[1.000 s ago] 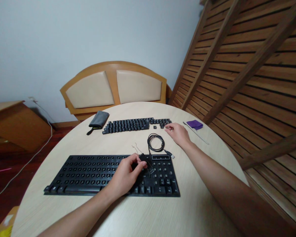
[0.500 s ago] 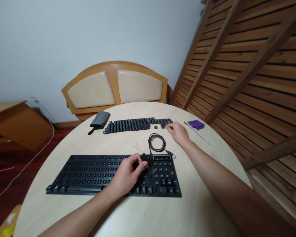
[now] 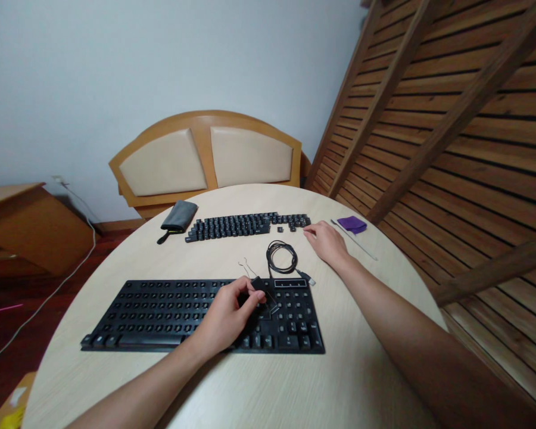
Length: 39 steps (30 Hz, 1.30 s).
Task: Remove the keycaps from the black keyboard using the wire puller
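Observation:
A black keyboard (image 3: 161,310) lies on the round pale table (image 3: 295,387); most of its keys are stripped off. My left hand (image 3: 230,316) rests on its right part, closed on a black keycap puller (image 3: 261,289) whose wires point down at the keys. Farther back lie rows of loose black keycaps (image 3: 245,225). My right hand (image 3: 328,241) sits at the right end of those rows, fingers curled and pinched; what they hold, if anything, is too small to make out.
A coiled black USB cable (image 3: 282,259) and a thin wire (image 3: 245,267) lie between keyboard and keycaps. Also on the table are a grey pouch (image 3: 178,215), a purple cloth (image 3: 352,224) and a thin metal rod (image 3: 357,241). A chair (image 3: 205,158) stands behind; slatted wood leans at right.
My right hand has drawn back a little to the right from the end of the keycap rows. My left hand stays on the keyboard with the puller.

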{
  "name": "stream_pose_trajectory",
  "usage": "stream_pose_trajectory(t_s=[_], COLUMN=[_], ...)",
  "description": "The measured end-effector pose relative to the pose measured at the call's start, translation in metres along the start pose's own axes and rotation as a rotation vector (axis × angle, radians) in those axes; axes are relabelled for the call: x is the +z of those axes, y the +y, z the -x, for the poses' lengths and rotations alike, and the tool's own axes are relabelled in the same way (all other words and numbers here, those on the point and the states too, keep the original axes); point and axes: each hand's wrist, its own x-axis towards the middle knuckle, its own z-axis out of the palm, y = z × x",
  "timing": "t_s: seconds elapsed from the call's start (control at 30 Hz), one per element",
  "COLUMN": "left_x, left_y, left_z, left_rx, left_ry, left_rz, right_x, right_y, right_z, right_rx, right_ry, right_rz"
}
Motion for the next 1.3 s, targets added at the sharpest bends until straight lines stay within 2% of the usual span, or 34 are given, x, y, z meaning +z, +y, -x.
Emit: stream_pose_trajectory(t_s=[0.43,0.53,0.63,0.7,0.83,0.9,1.07,1.3], left_x=[-0.001,-0.002,-0.002,-0.002,-0.002,-0.002,-0.003,0.001], left_y=[0.003,0.001,0.001,0.002,0.003,0.002,0.004,0.021], left_z=[0.001,0.001,0.001,0.001,0.001,0.000,-0.001,0.008], left_rx=[0.001,0.006,0.009,0.014,0.027,0.031,0.034,0.107], left_ry=[0.001,-0.006,-0.008,-0.009,-0.011,-0.010,-0.006,-0.022], left_rz=[-0.012,-0.010,-0.001,0.009,0.009,0.001,-0.020,-0.094], right_x=[-0.001,-0.008,-0.026,-0.043,-0.069,-0.075,-0.071,-0.059], right_y=[-0.005,-0.008,-0.015,-0.022,-0.037,-0.044,-0.051,-0.052], right_z=[-0.003,0.000,0.008,0.017,0.037,0.044,0.046,0.044], right_rx=[0.016,0.016,-0.004,-0.073,-0.372,-0.469,-0.615,-0.678], right_ry=[-0.030,-0.049,-0.071,-0.134,-0.461,-0.566,-0.630,-0.656], right_rz=[0.018,0.031,0.036,-0.002,-0.216,-0.268,-0.330,-0.428])
